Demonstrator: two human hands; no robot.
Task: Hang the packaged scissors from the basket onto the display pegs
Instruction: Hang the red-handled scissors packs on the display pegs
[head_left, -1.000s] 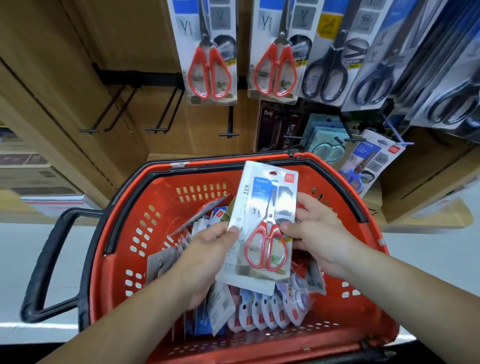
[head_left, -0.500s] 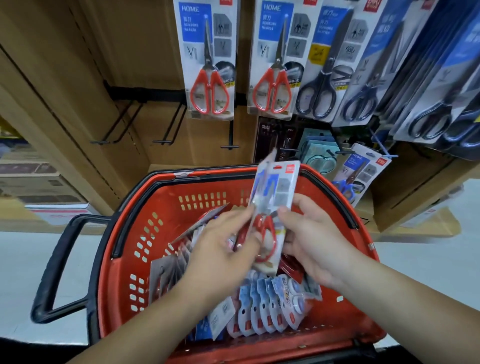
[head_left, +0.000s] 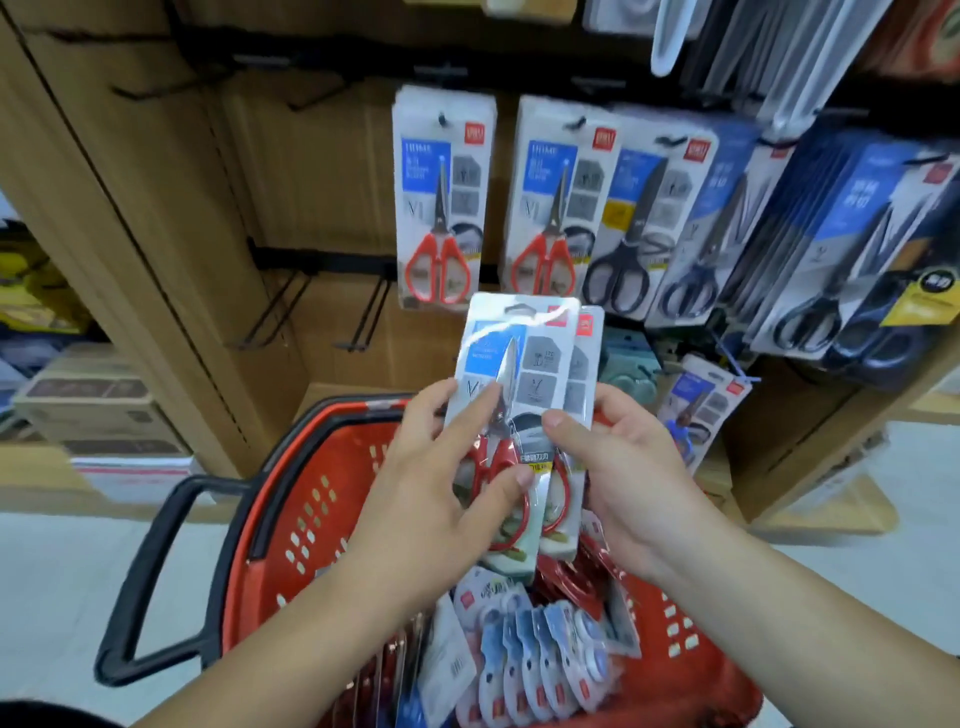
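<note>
The left hand (head_left: 436, 483) and right hand (head_left: 634, 467) pinch two flat, glossy packs of red-handled scissors (head_left: 519, 358), slightly fanned and upright above the perforated red plastic basket (head_left: 291, 499). They are higher than half a second ago, now overlapping the hung packs (head_left: 441, 208) beside bare black wire pegs (head_left: 363, 322).

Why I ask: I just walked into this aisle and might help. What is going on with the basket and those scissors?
A person is stocking a scissors display. The left hand and right hand both hold packs of red-handled scissors, seemingly two stacked, above the red basket, which has more packaged goods in it. Neither is on a peg yet. Matching packs hang on the board behind, with empty pegs down to their left.
</note>
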